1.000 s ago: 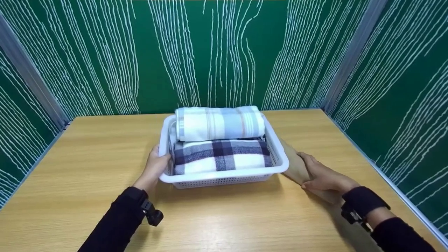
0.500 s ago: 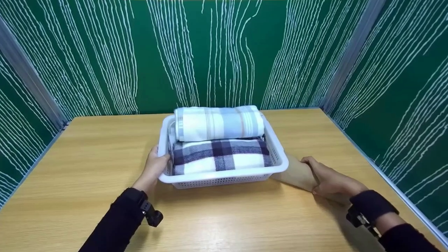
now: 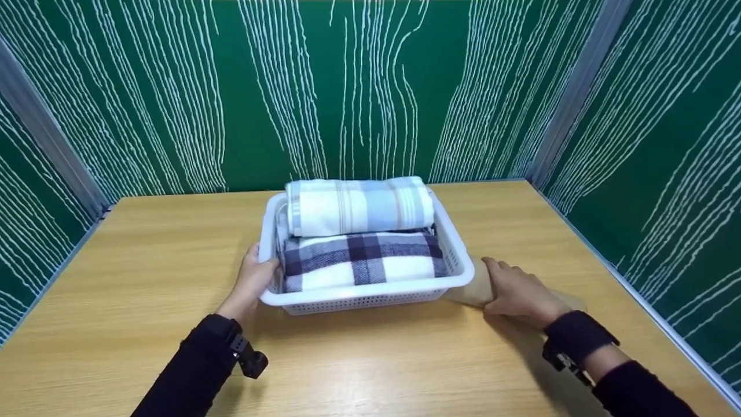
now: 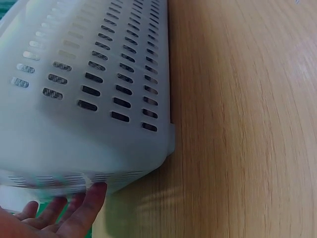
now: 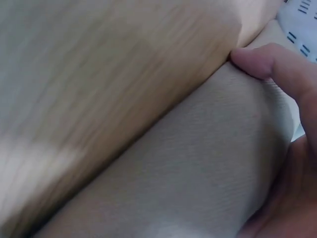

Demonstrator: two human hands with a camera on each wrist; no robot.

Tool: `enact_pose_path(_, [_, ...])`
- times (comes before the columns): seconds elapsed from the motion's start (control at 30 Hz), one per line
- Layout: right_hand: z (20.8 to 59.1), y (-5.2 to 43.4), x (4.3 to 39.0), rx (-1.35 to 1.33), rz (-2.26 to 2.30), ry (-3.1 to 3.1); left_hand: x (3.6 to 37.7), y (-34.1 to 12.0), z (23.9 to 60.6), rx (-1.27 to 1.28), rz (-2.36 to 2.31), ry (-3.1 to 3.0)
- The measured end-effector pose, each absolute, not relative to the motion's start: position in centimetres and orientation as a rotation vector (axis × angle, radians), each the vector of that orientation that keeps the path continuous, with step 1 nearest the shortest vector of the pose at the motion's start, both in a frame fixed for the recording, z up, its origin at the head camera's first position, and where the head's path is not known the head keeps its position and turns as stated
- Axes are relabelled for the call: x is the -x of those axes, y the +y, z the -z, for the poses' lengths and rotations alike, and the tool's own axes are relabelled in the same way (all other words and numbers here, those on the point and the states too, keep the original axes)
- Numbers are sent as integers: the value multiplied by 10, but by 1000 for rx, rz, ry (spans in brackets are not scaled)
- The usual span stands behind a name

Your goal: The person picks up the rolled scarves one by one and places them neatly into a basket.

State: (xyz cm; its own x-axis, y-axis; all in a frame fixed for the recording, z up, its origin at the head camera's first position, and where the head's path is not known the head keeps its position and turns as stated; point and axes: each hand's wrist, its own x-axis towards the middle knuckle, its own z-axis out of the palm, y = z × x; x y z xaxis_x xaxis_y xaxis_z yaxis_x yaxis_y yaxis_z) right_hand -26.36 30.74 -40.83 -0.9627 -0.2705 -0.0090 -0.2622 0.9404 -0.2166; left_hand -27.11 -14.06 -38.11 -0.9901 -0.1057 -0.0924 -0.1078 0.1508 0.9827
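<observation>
Beige cloth [image 3: 472,286] | half-hidden under right hand [image 3: 518,292], basket [image 3: 457,255]

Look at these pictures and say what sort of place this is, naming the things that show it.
Probably a staged recording booth, not a home: green patterned wall panels enclose a bare wooden table, which bears one white basket of folded towels.
</observation>
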Motion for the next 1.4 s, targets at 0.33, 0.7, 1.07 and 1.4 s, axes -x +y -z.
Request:
enact_pose_path(0.33, [411, 313, 260, 516, 354, 3064, 273, -141, 384, 212, -2059, 2392])
enact_pose_path(0.7, [411, 323, 238, 577, 345, 3005, 273, -141, 384, 216, -2054, 2390])
enact_pose_path(1.07, [411, 315, 221, 728, 328, 2972, 273, -141, 383, 216, -2051, 2397])
enact_pose_path(1.4, [410, 298, 204, 940, 307, 2965, 271, -141, 383, 181, -2062, 2387])
